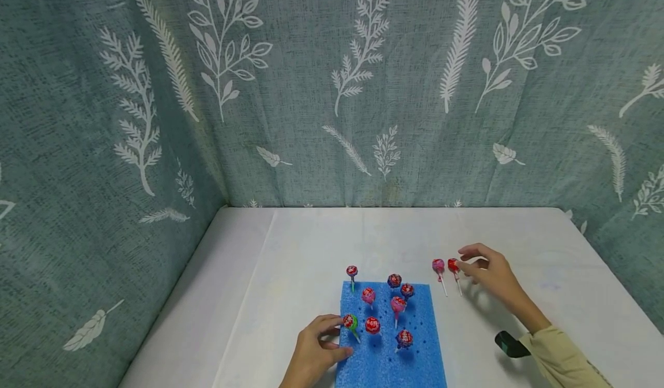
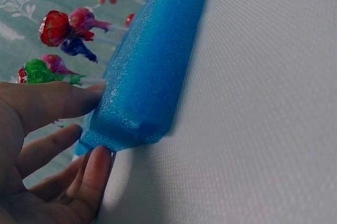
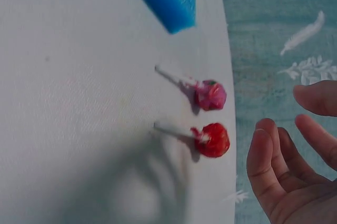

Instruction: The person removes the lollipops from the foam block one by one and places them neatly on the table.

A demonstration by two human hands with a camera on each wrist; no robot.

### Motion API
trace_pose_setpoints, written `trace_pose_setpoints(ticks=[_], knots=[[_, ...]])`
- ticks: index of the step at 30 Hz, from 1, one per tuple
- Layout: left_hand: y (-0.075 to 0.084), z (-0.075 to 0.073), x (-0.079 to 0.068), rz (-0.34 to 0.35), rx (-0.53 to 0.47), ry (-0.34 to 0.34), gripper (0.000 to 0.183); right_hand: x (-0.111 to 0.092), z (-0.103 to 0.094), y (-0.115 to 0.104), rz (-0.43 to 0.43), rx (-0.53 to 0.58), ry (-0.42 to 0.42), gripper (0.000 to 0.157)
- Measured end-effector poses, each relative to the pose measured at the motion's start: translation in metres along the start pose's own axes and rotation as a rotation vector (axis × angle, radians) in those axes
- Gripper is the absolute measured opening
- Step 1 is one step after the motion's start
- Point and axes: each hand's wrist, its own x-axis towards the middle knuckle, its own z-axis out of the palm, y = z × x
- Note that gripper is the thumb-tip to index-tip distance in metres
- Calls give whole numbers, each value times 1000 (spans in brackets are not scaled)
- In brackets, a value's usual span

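A blue foam block (image 1: 384, 365) lies on the white table, with several wrapped lollipops (image 1: 404, 338) standing in it on their sticks. My left hand (image 1: 314, 349) holds the block at its left edge, fingers and thumb (image 2: 97, 174) against the foam near a corner. Close by that hand stands a green-and-red lollipop (image 1: 350, 322). To the right of the block, a pink lollipop (image 1: 438, 266) and a red lollipop (image 3: 213, 140) lie side by side. Over the red one hovers my right hand (image 1: 490, 272), its fingers loosely bent and spread, with nothing between them.
A dark object (image 1: 510, 345) sits at the right wrist by the pale sleeve (image 1: 560, 356). Behind and left of the table (image 1: 270, 249) hangs a green curtain (image 1: 311, 88) with white leaf patterns.
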Motion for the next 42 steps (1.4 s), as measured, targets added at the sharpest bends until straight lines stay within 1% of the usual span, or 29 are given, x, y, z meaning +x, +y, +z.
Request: trace_pose_setpoints(ticks=[5, 11, 20, 27, 34, 37, 42], knots=[[-1, 0, 0, 8, 3, -2, 51, -4, 2, -8, -32, 31, -48, 31], [-2, -1, 1, 12, 1, -4, 51, -5, 7, -16, -50, 61, -69, 28], [-1, -1, 2, 14, -7, 0, 51, -7, 16, -27, -38, 4, -90, 27], [-2, -1, 1, 2, -12, 3, 51, -12, 25, -37, -81, 20, -111, 20], [-3, -1, 0, 20, -5, 5, 51, -18, 35, -44, -111, 19, -126, 22], [-3, -1, 0, 26, -5, 2, 50, -21, 38, -47, -114, 31, -142, 22], [-3, -1, 0, 22, -7, 0, 50, -24, 44, -54, -92, 61, -172, 22]])
